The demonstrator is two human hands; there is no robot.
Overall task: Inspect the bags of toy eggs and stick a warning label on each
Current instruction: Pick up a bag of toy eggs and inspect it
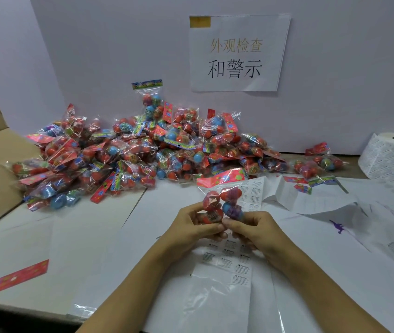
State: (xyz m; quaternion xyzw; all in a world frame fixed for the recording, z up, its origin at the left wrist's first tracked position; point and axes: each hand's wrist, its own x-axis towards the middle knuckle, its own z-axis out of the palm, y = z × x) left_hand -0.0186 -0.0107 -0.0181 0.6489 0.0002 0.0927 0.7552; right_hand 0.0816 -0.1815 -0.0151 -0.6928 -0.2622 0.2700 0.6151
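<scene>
Two hands are holding one bag of toy eggs (220,205) upright above the white table (90,231): the left hand (191,227) is curling its fingers around the bag's lower left side, while the right hand (251,227) is pinching its bottom edge. A strip of warning labels (229,263) is lying just beneath them. Behind, a large heap of bagged eggs (131,152) is sprawling against the wall, with a label roll (393,155) sitting far right and a printed sign (235,54) hanging above.
</scene>
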